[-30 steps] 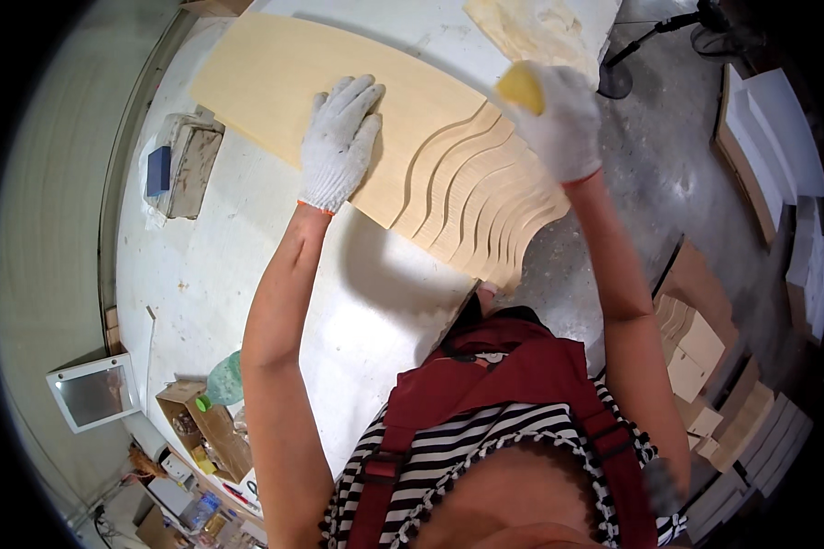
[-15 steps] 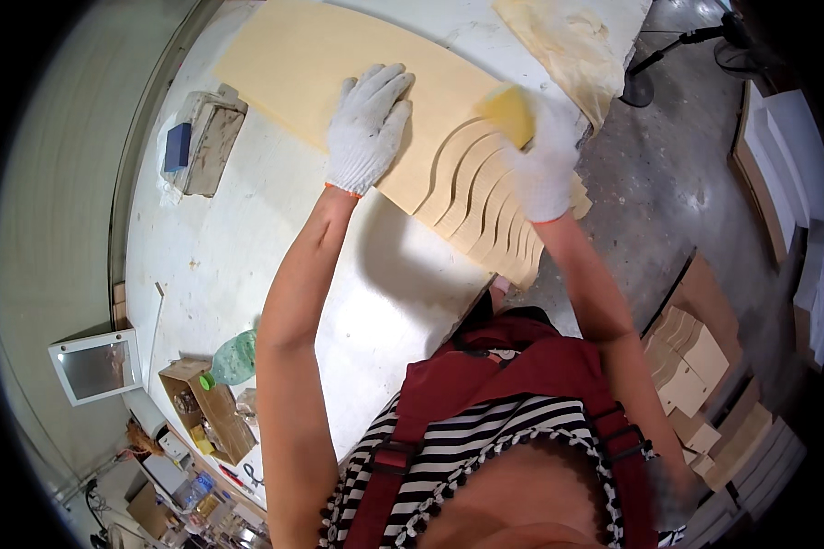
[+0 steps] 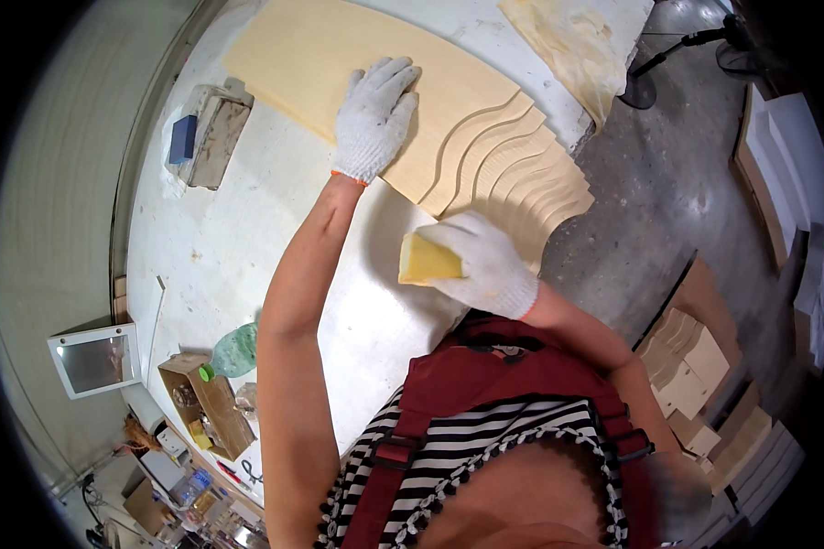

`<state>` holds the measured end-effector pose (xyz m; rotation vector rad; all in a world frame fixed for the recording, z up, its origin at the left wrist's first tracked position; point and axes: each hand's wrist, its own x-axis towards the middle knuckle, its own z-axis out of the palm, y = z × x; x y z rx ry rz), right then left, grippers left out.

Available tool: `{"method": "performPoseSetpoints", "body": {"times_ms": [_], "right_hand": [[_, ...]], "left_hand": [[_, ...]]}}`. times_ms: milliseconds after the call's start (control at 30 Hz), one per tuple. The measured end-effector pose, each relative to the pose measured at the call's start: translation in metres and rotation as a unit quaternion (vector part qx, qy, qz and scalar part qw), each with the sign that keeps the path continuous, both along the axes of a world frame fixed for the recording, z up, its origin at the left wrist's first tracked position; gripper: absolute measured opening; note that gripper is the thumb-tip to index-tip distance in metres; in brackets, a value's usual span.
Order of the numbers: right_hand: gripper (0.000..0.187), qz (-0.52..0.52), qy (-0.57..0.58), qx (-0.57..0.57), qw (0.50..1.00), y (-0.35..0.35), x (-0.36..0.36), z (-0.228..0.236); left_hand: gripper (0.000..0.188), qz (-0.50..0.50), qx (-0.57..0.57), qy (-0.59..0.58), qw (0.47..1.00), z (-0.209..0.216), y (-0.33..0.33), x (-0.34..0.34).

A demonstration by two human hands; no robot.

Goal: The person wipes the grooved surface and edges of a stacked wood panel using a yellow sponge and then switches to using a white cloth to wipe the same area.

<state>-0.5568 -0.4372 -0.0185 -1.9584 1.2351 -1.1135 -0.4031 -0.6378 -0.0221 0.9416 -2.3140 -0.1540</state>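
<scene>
A stack of thin pale boards [image 3: 339, 46] lies across the white table, fanned at its right end into several stepped wavy edges [image 3: 513, 165]. My left hand [image 3: 375, 114], in a white knit glove with an orange cuff, rests flat on the top board with fingers stretched out. Lower down, my right hand [image 3: 485, 261], gloved in white too, is closed round a yellow sponge block [image 3: 430, 260]. It holds the sponge at the near edge of the boards, over the table's front part. The hand covers some of the fanned ends.
A grimy block [image 3: 218, 137] with a small blue block [image 3: 182, 139] on it lies on the white table [image 3: 275, 220]. Nearby are a cardboard box [image 3: 206, 407], a green bottle [image 3: 235, 351] and a framed mirror [image 3: 95, 360]. Yellowish sheeting [image 3: 558, 46] hangs off the far edge.
My right hand has swept the sponge from the far edge of the fanned boards down and left to their near side. My left hand stays on the top board, with a slight shift.
</scene>
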Motion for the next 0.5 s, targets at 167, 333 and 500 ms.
{"method": "performPoseSetpoints", "body": {"times_ms": [167,333,500], "right_hand": [[0.054,-0.222,-0.027,-0.010,0.975,-0.061,-0.071,0.027],[0.052,-0.252,0.074,-0.089,0.961,-0.091,-0.066,-0.006],[0.054,-0.148,0.034,-0.028,0.988,-0.052,-0.020,-0.001]], "left_hand": [[0.034,0.004,0.047,-0.012,0.999,0.008,0.003,-0.002],[0.034,0.009,0.051,0.000,0.999,0.009,0.006,-0.006],[0.031,-0.005,0.036,0.029,0.999,0.004,0.003,-0.003]]}}
